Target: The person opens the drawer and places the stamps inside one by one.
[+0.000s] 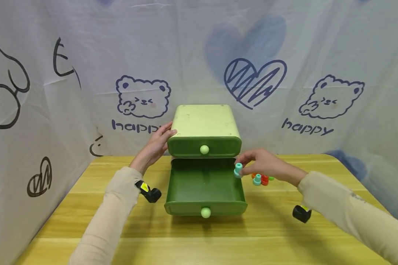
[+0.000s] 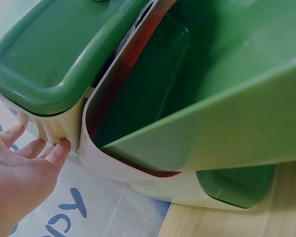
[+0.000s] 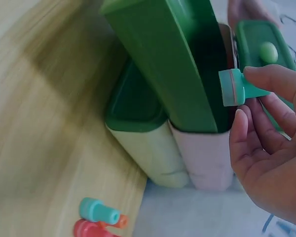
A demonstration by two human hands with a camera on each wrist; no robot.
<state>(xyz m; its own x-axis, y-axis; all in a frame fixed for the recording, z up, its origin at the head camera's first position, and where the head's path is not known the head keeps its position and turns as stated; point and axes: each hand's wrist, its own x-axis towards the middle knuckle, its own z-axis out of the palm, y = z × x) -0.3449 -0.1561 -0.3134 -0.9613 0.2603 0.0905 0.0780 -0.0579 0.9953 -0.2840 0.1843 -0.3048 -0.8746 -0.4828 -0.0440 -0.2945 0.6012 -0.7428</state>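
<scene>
A small drawer cabinet [image 1: 203, 119] with a pale yellow-green top stands on the table. Its open drawer [image 1: 205, 189] is pulled out, and the inside that shows is bare green. My left hand [image 1: 155, 145] rests against the cabinet's upper left side, fingertips [image 2: 59, 148] touching the wall near the upper drawer [image 2: 49, 59]. Between thumb and fingers, my right hand [image 1: 266, 163] pinches a small turquoise toy stamp [image 3: 232, 88] at the open drawer's right edge. The stamp has a wide base and a narrower stem.
Several more small pieces lie right of the cabinet, among them a turquoise one [image 1: 257, 180] and a red one [image 1: 264, 180]. A closed lower drawer [image 3: 138, 98] sits beneath the open one. Behind the wooden table [image 1: 119, 235] hangs a printed white cloth [image 1: 192, 48].
</scene>
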